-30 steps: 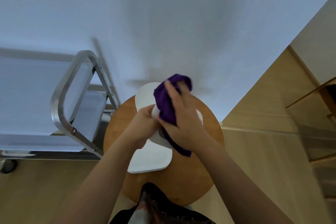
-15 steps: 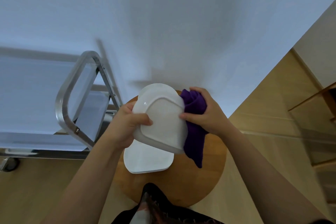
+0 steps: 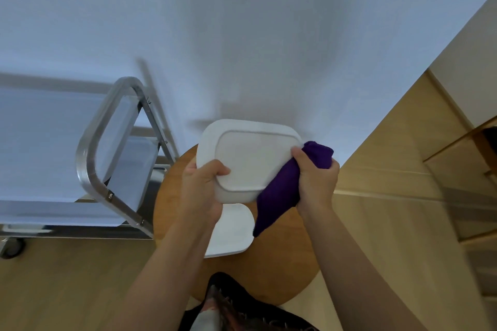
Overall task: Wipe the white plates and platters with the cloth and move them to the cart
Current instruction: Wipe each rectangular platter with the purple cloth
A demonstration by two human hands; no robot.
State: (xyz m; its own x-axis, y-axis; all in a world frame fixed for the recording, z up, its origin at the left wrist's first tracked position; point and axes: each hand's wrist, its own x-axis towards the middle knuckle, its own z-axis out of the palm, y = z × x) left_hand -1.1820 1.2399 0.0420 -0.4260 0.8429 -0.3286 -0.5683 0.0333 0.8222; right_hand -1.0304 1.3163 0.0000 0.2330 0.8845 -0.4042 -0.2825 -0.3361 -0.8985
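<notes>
White square plate with rounded corners, held up in the air over the round wooden desk, its underside with the raised foot ring turned toward me. My left hand grips its lower left edge, thumb curled over onto the underside, the other fingers hidden behind the plate. My right hand holds a bunched dark purple cloth against the plate's right edge, fingers wrapped round the cloth; the loose end of the cloth hangs down toward the desk. Second white plate, same rounded square shape, lies flat on the desk just below the held one, partly covered by my left wrist. Stainless steel cart with a tubular looped handle stands to the left, close beside the desk, against the pale wall; one caster shows at the lower left on the wooden floor. Light wooden cabinetry at the right.
</notes>
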